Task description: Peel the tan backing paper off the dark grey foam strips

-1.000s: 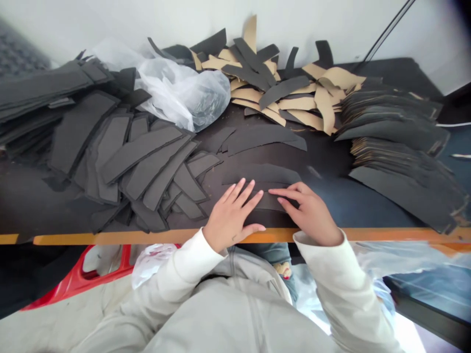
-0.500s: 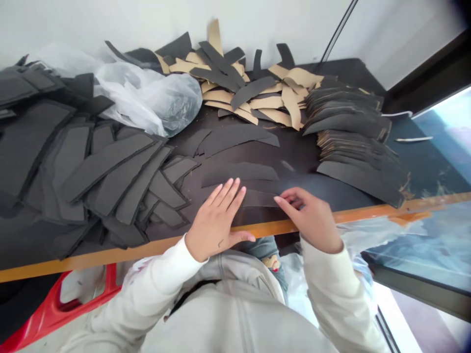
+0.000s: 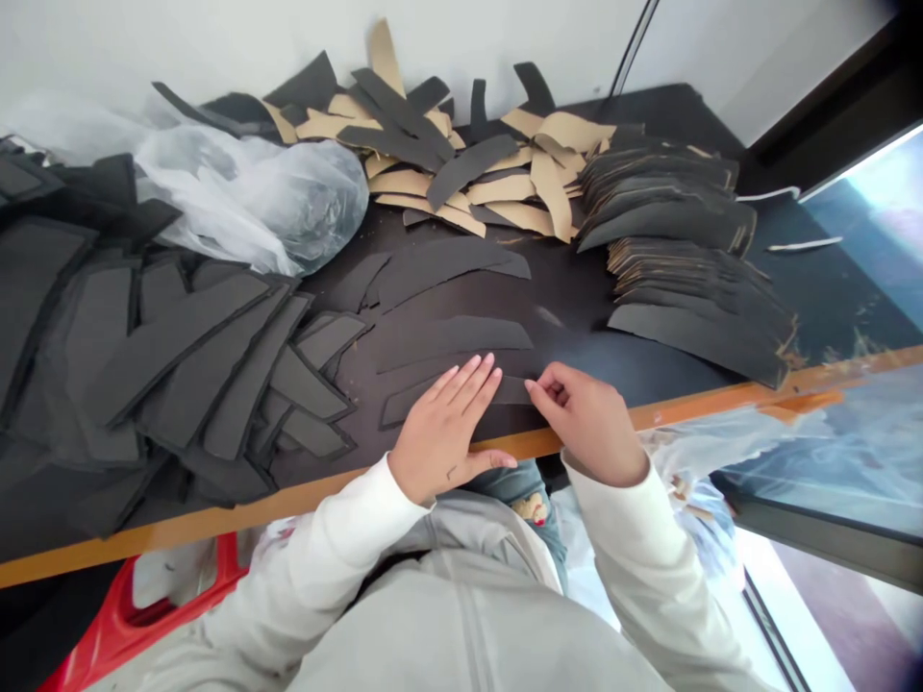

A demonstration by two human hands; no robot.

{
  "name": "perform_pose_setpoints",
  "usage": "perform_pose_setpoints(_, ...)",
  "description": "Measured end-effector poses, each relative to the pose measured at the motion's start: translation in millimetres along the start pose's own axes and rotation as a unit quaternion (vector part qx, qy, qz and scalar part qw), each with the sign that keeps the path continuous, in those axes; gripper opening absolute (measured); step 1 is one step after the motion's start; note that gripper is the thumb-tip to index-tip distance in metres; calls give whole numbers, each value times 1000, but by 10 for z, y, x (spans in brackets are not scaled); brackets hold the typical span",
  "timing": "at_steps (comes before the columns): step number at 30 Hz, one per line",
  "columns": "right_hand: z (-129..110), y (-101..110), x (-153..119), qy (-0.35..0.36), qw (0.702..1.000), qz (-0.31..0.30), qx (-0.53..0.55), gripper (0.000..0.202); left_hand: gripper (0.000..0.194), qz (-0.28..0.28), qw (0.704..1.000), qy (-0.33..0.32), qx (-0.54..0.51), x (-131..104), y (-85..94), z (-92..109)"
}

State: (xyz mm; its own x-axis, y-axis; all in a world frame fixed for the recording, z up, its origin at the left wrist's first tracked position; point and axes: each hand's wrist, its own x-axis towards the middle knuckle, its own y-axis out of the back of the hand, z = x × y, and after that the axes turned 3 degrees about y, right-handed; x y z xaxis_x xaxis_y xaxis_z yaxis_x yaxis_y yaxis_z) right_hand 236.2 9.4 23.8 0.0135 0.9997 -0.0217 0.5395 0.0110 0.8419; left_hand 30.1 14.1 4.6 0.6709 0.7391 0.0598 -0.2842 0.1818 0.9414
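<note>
Near the table's front edge lies a curved dark grey strip (image 3: 405,402) of thin sheet material. My left hand (image 3: 451,423) rests flat across its middle, fingers stretched out and thumb spread. At the strip's right end, my right hand (image 3: 587,418) is closed in a pinch, thumb and forefinger on the tip. Just beyond my fingertips another dark curved strip (image 3: 454,338) lies flat. Farther back are more overlapping dark pieces (image 3: 454,269).
Thick dark curved pieces (image 3: 194,375) are heaped at left, beside a clear plastic bag (image 3: 288,197). Dark and tan strips (image 3: 497,187) lie jumbled at the back. Fanned stacks (image 3: 692,317) stand at right, near a thin white object (image 3: 804,244). A red chair (image 3: 169,615) is below the table.
My left hand has slid right along the strip, uncovering its left end. My right finger and thumb have closed at the right tip. The camera view has shifted slightly.
</note>
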Motion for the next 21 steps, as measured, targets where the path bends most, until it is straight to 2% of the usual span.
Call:
perform_pose_setpoints(8, -29, 12, 64, 3, 998, -42, -47, 24, 86, -2, 1000, 10, 1, 13, 22, 32)
perform_pose_setpoints(13, -34, 82, 42, -25, 981, -46, -187, 31, 76, -9, 1000, 17, -9, 26, 65, 44)
perform_pose_setpoints(16, 6, 191, -44, -7, 974, 22, -225, 31, 71, -9, 1000, 14, -13, 26, 67, 56)
perform_pose_setpoints(19, -23, 208, -161, 84, 974, 137, -157, 22, 67, -5, 1000, 12, -14, 29, 39, 78)
perform_pose_setpoints(21, -92, 107, -240, 147, 971, 159, -98, 29, 68, -4, 1000, 12, -14, 36, 31, 87)
